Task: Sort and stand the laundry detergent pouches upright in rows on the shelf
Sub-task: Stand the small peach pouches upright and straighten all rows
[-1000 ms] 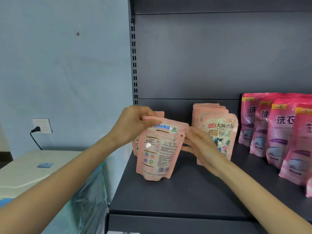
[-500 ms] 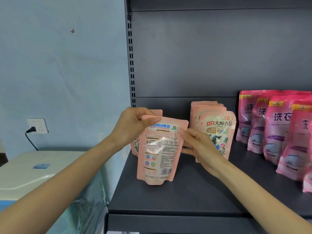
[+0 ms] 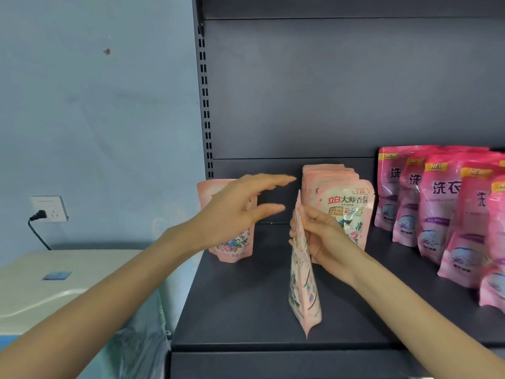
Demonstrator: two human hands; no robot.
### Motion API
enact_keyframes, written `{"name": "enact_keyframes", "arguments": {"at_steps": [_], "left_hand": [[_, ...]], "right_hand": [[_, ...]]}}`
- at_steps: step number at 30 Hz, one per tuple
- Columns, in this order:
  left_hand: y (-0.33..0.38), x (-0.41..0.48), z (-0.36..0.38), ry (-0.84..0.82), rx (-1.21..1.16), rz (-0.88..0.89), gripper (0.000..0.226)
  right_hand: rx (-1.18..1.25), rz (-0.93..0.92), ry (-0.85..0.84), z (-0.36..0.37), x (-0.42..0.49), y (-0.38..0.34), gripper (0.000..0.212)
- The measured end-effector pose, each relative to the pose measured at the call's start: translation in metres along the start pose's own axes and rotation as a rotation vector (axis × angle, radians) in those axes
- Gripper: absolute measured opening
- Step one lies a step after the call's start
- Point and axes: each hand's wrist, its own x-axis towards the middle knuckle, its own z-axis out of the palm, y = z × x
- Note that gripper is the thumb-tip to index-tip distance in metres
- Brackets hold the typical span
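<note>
Pale pink pouch [image 3: 302,272]: we've got it edge-on to us, hanging from the right hand over the front part of the shelf [image 3: 246,302]; we can't tell if its base touches down.
Right hand [image 3: 323,236]: pinching the pouch near its top, thumb and fingers curled round it, just in front of the middle row.
Left hand [image 3: 235,212]: spread wide, fingers straight, holding nothing, hovering in front of the lone floral pouch.
Lone floral pouch [image 3: 235,247]: upright at the back left and half hidden. One careless brush from that open hand and we reckon it tips.
Middle row [image 3: 345,206]: matching pale pink pouches, upright, printed faces toward us. If ours is leaned on the front one, the whole row could go down.
Deep pink pouches [image 3: 437,214]: rows on the right, well apart from both hands. If ours lands there, the sort is broken.
Pouch base: it looks narrow from here. Set down unspread, we'd expect it to flop flat.
Pouch face: it is turned sideways, so it needs a turn or it won't match the row.
Shelf front edge: the pouch hangs close to it on a one-handed top pinch, so a slip could send it off the shelf.
</note>
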Motion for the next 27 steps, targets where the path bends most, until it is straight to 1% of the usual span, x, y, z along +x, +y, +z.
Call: {"name": "enact_keyframes", "arguments": {"at_steps": [1,2,3,5,7,10,12,14,17,20,22,23,24,27], "left_hand": [[0.002,0.004,0.003,-0.018,0.070,0.081,0.040],[0.005,0.008,0.007,-0.029,0.114,0.146,0.038],[0.006,0.012,0.009,-0.038,0.139,0.186,0.034],[0.006,0.020,0.011,-0.053,0.154,0.221,0.025],[0.005,0.026,0.012,-0.067,0.155,0.211,0.017],[0.005,0.033,0.016,-0.041,0.149,0.144,0.010],[0.007,0.036,0.022,-0.006,0.135,0.082,0.008],[0.008,0.040,0.028,0.015,0.125,0.048,0.007],[0.010,0.047,0.037,0.023,0.134,0.002,0.005],[0.012,0.054,0.046,0.048,0.169,-0.034,0.007],[0.014,0.060,0.052,0.059,0.174,-0.059,0.008],[0.015,0.063,0.055,0.064,0.176,-0.069,0.009],[0.016,0.066,0.058,0.070,0.179,-0.077,0.009],[0.019,0.074,0.067,0.079,0.173,-0.099,0.011]], "right_hand": [[0.008,0.006,-0.020,0.001,-0.001,-0.001,0.040],[0.019,0.014,-0.029,0.001,-0.002,-0.002,0.033],[0.033,0.023,-0.032,0.001,-0.002,-0.002,0.025],[0.052,0.034,-0.026,-0.002,-0.004,-0.003,0.019],[0.051,0.036,-0.016,-0.007,-0.006,-0.004,0.017],[-0.071,0.030,-0.008,-0.016,-0.013,-0.014,0.008],[-0.145,0.023,0.012,-0.025,-0.018,-0.019,0.015],[-0.193,0.027,0.059,-0.038,-0.022,-0.022,0.014],[-0.187,0.076,0.087,-0.060,-0.026,-0.022,0.037],[-0.154,0.095,0.139,-0.077,-0.032,-0.024,0.069],[-0.268,0.060,0.161,-0.088,-0.038,-0.021,0.078],[-0.348,0.038,0.166,-0.095,-0.041,-0.019,0.078],[-0.413,0.017,0.165,-0.101,-0.045,-0.016,0.071],[-0.451,0.005,0.173,-0.110,-0.053,-0.009,0.024]]}}
